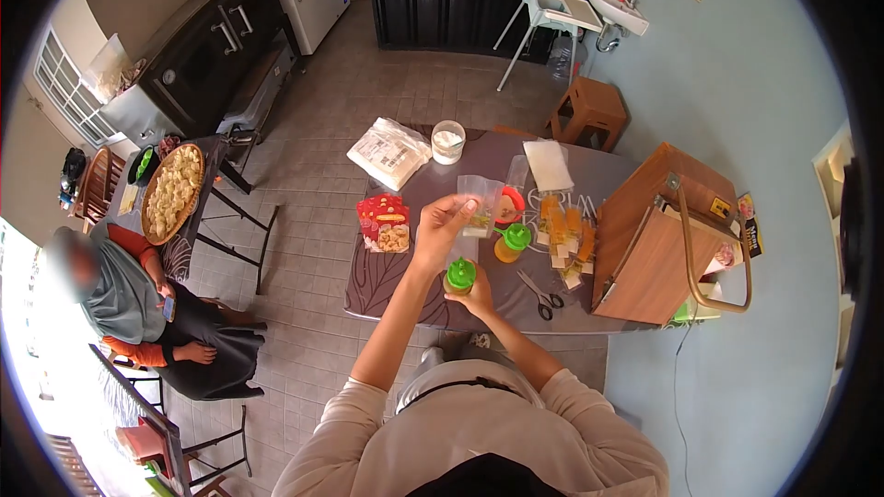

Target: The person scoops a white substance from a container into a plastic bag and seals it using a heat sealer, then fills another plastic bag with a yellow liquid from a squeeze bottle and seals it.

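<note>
My left hand point(445, 225) pinches a small clear plastic bag point(479, 205) over the table; some greenish-yellow contents show low in it. In my right hand point(476, 298) is a squeeze bottle point(460, 276) with a green cap and nozzle, held upright just below the bag. Close by on the table stands a second green-capped bottle point(508, 248) with orange-yellow contents. Behind it is a red bowl point(509, 206), partly hidden by the bag. Scissors point(541, 295) lie right of my right hand. Small filled packets point(568, 239) with pale and orange contents are piled beyond them.
Red printed packs point(383, 224), a white plastic-wrapped stack point(389, 154), a jar of white contents point(448, 142) and clear sheets point(548, 166) lie around the table. A wooden case point(658, 258) stands right. A seated person point(147, 294) holds a phone near a basket point(173, 193).
</note>
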Demonstrator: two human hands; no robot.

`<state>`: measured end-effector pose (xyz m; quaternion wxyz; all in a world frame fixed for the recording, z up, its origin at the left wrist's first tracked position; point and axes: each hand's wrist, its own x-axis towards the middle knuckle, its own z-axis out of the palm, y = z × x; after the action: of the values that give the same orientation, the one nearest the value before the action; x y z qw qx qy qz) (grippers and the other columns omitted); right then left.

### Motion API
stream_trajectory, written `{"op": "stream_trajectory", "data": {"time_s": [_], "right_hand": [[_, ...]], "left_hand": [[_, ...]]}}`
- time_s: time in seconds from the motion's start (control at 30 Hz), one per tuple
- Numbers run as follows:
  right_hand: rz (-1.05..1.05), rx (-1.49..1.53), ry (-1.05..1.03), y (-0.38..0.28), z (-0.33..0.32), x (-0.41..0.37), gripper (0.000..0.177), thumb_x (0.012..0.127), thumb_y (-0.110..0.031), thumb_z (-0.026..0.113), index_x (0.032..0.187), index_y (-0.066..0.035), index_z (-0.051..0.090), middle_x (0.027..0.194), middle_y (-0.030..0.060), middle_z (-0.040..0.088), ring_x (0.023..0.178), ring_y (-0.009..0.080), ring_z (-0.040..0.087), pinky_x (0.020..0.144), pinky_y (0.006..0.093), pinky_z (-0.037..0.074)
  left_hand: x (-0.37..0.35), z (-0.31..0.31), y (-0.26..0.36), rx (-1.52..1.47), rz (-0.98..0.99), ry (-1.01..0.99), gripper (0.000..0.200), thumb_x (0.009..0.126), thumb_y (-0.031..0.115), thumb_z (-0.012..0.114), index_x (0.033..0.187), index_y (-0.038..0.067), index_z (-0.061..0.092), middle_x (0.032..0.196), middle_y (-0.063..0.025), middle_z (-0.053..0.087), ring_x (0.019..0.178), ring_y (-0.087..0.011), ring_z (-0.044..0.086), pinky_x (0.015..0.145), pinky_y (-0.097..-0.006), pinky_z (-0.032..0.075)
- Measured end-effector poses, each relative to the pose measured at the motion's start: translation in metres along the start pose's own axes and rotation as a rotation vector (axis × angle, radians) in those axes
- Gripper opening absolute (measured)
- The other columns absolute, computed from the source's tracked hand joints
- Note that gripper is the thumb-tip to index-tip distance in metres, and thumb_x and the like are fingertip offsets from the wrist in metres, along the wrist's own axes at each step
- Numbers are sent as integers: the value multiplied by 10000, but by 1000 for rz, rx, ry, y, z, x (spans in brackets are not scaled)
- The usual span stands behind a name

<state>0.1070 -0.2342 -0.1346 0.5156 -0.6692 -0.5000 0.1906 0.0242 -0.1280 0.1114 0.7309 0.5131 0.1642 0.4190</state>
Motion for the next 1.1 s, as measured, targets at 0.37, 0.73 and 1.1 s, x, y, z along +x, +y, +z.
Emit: {"op": "stream_trajectory", "data": {"time_s": [0.37,0.73,1.1], "right_hand": [[-394,-79,145,-219,-163,88,380,708,-167,728,1036,-28,595,1076,119,558,944,237,545,821,310,408],[-376,-77,89,-249,-217,101,131,734,-127,691,773,-9,649,723,88,629,660,175,586,602,274,420],[-254,-113,85,-264,-246,78,132,683,-106,723,741,-7,656,674,83,631,580,197,577,553,280,412]], "left_hand": [[-1,22,-8,93,28,-283,181,853,109,603,962,-32,634,1101,-79,583,962,-107,525,711,-228,434],[-7,38,-19,574,377,-219,173,750,40,673,923,23,673,1106,-84,594,1067,-238,529,903,-332,410],[-17,55,-14,380,232,-323,467,783,106,652,1220,34,505,1234,-121,495,1176,-225,429,966,-328,348]]}}
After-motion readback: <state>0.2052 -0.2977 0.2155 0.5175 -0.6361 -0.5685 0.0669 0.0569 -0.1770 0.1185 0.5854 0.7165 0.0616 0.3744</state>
